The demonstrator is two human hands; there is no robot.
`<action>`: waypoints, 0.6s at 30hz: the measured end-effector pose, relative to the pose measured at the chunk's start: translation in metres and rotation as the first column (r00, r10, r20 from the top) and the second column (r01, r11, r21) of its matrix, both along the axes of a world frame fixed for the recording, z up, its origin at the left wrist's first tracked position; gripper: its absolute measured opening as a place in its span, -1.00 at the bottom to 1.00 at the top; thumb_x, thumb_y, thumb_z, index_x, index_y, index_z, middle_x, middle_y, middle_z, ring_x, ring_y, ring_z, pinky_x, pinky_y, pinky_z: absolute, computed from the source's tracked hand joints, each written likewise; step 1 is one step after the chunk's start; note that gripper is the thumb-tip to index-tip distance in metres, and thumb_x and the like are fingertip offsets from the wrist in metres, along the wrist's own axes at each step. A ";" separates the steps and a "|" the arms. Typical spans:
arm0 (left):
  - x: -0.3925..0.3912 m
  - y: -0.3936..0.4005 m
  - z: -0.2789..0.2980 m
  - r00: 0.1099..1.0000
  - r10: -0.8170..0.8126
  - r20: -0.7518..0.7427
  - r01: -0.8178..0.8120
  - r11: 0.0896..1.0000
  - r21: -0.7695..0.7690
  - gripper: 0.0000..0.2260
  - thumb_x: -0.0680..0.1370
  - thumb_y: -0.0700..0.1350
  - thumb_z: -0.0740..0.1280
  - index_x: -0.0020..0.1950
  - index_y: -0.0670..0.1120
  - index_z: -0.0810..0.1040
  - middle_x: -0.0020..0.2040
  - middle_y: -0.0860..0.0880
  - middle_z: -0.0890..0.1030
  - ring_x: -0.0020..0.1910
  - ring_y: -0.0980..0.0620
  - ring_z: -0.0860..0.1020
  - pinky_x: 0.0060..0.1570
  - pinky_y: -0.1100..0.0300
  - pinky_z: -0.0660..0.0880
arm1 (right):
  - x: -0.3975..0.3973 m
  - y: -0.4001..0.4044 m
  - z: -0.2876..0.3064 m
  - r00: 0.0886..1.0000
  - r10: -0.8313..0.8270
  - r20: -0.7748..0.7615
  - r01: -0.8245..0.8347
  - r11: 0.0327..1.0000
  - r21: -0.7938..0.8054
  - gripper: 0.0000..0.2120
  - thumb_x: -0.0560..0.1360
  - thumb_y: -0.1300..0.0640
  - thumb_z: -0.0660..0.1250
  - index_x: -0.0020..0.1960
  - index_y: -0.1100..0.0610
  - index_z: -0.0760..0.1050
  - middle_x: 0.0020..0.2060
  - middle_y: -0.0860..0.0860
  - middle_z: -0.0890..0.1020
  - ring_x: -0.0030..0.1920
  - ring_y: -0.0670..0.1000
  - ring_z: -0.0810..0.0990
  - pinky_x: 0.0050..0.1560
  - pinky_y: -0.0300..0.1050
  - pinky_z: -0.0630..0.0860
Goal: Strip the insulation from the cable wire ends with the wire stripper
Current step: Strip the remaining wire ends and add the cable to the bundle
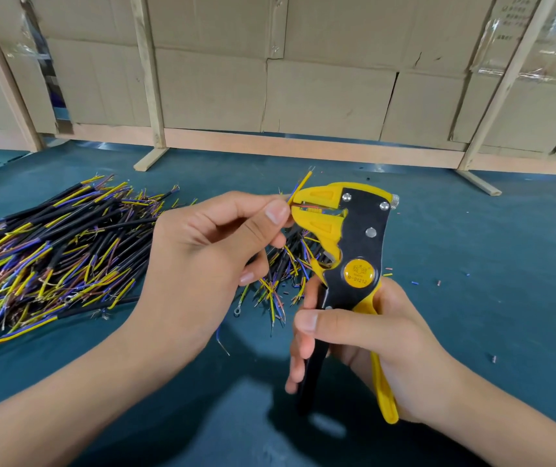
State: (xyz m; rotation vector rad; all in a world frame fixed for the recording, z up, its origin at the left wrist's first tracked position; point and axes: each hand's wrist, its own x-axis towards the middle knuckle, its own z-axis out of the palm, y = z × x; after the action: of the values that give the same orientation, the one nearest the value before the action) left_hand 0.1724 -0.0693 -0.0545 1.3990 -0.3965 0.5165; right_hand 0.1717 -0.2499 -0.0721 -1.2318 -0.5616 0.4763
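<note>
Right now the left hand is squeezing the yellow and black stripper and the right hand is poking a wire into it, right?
Not quite: the hands are swapped. In the head view the right hand grips the handles of the wire stripper, and the left hand pinches the wire and feeds it into the yellow jaws. It is a yellow and black stripper, as you said.

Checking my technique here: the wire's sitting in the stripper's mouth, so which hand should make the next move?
Probably the right hand: it already grips the wire stripper handles. The left hand only pinches the wire.
</note>
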 end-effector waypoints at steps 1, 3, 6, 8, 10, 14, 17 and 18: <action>0.000 0.000 0.000 1.000 0.002 0.008 -0.002 1.000 0.003 -0.87 0.52 -0.11 0.40 -0.10 -0.13 0.72 -0.29 -0.10 0.55 -0.47 -0.08 0.27 -0.40 0.15 0.19 | 0.000 0.000 0.000 1.000 -0.005 0.005 0.005 1.000 -0.005 -0.93 0.41 0.26 0.43 -0.19 0.22 0.55 -0.39 0.20 0.56 -0.39 0.21 0.57 -0.26 0.15 0.59; 0.000 -0.001 0.000 1.000 0.006 0.016 -0.006 1.000 0.009 -0.87 0.52 -0.12 0.40 -0.10 -0.13 0.73 -0.29 -0.10 0.54 -0.48 -0.07 0.27 -0.41 0.16 0.20 | -0.001 0.000 0.001 1.000 -0.012 -0.001 0.012 1.000 -0.013 -0.92 0.37 0.23 0.44 -0.22 0.21 0.54 -0.41 0.19 0.54 -0.42 0.19 0.55 -0.29 0.13 0.58; -0.001 -0.002 0.001 1.000 0.018 0.023 -0.019 1.000 0.022 -0.88 0.52 -0.13 0.40 -0.10 -0.11 0.73 -0.30 -0.10 0.54 -0.49 -0.06 0.27 -0.42 0.21 0.23 | -0.002 -0.001 0.001 0.999 -0.010 -0.031 0.009 0.999 -0.041 -0.86 0.35 0.19 0.46 -0.29 0.21 0.52 -0.44 0.18 0.52 -0.46 0.18 0.54 -0.31 0.11 0.58; -0.002 -0.002 0.001 0.999 0.024 0.026 -0.025 0.999 0.029 -0.88 0.52 -0.14 0.41 -0.09 -0.12 0.74 -0.31 -0.11 0.54 -0.50 -0.05 0.28 -0.43 0.25 0.25 | -0.004 0.000 0.002 0.999 -0.029 -0.040 0.026 0.997 -0.066 -0.77 0.36 0.14 0.47 -0.35 0.23 0.48 -0.47 0.17 0.48 -0.50 0.16 0.51 -0.36 0.08 0.56; -0.004 -0.003 0.002 0.999 0.037 0.024 -0.039 0.997 0.062 -0.88 0.51 -0.14 0.42 -0.06 -0.15 0.73 -0.32 -0.11 0.54 -0.51 -0.01 0.29 -0.44 0.27 0.27 | -0.004 0.000 0.002 0.993 -0.113 -0.035 0.109 0.989 -0.103 -0.68 0.33 0.08 0.49 -0.40 0.21 0.41 -0.53 0.16 0.41 -0.59 0.13 0.43 -0.45 -0.02 0.51; -0.004 -0.001 0.005 0.991 0.128 0.031 -0.131 0.974 0.187 -0.89 0.51 -0.11 0.46 -0.06 -0.12 0.72 -0.37 0.06 0.55 -0.51 0.14 0.37 -0.42 0.38 0.31 | -0.003 0.001 0.002 0.970 -0.243 0.004 0.239 0.953 -0.186 -0.65 0.32 0.10 0.48 -0.46 0.19 0.36 -0.59 0.15 0.34 -0.65 0.09 0.34 -0.52 -0.11 0.43; -0.001 0.006 0.011 0.913 0.286 0.292 -0.397 0.788 0.471 -0.89 0.55 -0.14 0.39 -0.04 -0.09 0.72 -0.26 0.15 0.60 -0.30 0.17 0.54 -0.23 0.41 0.38 | -0.006 0.001 0.003 0.962 -0.273 0.017 0.269 0.935 -0.230 -0.67 0.33 0.13 0.44 -0.49 0.18 0.37 -0.59 0.15 0.36 -0.64 0.10 0.35 -0.51 -0.09 0.44; 0.002 0.009 0.012 0.858 0.285 0.427 -0.495 0.679 0.542 -0.89 0.57 -0.18 0.38 -0.02 -0.12 0.71 -0.19 0.11 0.61 -0.23 0.15 0.56 -0.16 0.37 0.41 | -0.007 0.002 0.002 0.957 -0.291 0.018 0.286 0.927 -0.242 -0.68 0.33 0.12 0.44 -0.49 0.19 0.38 -0.59 0.15 0.37 -0.63 0.11 0.36 -0.51 -0.07 0.44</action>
State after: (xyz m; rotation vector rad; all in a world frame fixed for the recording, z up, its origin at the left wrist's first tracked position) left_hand 0.1742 -0.0598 -0.0427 2.1055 -0.5573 1.0423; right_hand 0.1645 -0.2475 -0.0696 -1.5155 -0.3031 0.3108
